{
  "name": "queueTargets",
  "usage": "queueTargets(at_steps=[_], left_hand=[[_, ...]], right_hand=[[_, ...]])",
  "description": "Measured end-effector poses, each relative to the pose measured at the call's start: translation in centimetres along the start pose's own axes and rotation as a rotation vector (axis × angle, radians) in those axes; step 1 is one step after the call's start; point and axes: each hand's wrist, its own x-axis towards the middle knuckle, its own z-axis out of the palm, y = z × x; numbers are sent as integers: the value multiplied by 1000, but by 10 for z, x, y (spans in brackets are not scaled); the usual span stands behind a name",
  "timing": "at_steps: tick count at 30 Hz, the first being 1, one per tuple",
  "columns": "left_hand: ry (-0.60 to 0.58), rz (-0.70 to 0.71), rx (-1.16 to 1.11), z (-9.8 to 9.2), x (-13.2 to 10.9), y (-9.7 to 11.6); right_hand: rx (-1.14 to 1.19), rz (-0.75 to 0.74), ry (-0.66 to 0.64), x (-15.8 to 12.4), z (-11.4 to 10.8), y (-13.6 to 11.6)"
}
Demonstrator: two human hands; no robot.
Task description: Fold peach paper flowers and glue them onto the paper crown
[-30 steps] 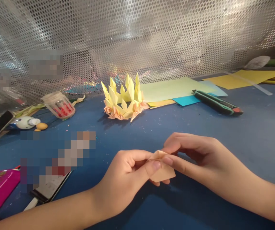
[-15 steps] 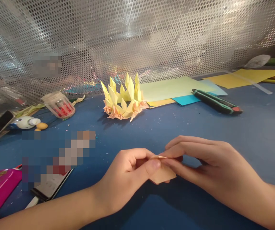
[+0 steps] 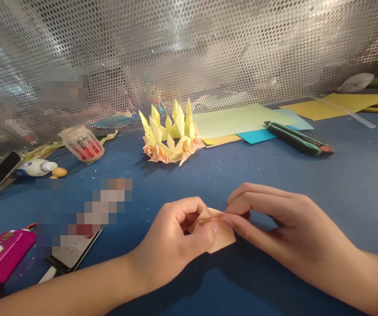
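Observation:
A small folded piece of pale peach paper (image 3: 224,239) is held just above the blue table, between my two hands. My left hand (image 3: 187,226) pinches its left part, thumb on the near face and fingers curled behind. With thumb and fingertips, my right hand (image 3: 274,219) grips the paper's upper right edge. A raised crease or flap runs along the top, partly covered by the fingers. Beyond my hands stands a folded-paper crown (image 3: 167,138), with pointed yellow pieces above and peach ones around its base.
Paper sheets (image 3: 235,120) and a utility knife (image 3: 299,138) lie behind, toward the right. On the left are a jar with red bits (image 3: 83,142), a white bottle (image 3: 35,167), a phone (image 3: 73,254) and a magenta tool (image 3: 7,259). A perforated metal screen (image 3: 208,57) closes the back.
The paper has turned in my fingers, and more of its upper flap shows. My left hand has risen slightly, while the right thumb and fingertips have shifted a little to the left.

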Motion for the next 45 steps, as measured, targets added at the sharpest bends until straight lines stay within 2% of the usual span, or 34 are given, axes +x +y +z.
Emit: queueTargets(at_steps=[4, 7, 10, 12, 14, 20, 25, 32, 37, 40, 45], left_hand=[[92, 82, 95, 0, 0, 2], [110, 43, -38, 2, 2, 3], [148, 13, -153, 3, 4, 4], [183, 3, -194, 3, 6, 4], [183, -1, -236, 3, 6, 3], [137, -25, -276, 2, 6, 2], [115, -61, -212, 2, 5, 5], [103, -65, -123, 4, 3, 6], [88, -54, 4, 6, 0, 3], [82, -66, 12, 5, 0, 4], [89, -76, -124, 4, 1, 6]], right_hand=[[24, -4, -11, 1, -2, 2], [26, 12, 16, 3, -4, 4], [-24, -114, 36, 3, -5, 4], [-78, -220, -33, 2, -5, 5], [-121, -264, -90, 0, -4, 6], [-51, -205, -65, 1, -2, 12], [63, -113, -49, 3, -3, 10], [130, 22, -140, 3, -5, 0], [85, 50, -137, 3, -6, -3], [71, 11, -138, 4, -6, -1], [101, -108, -162, 5, -8, 8]])
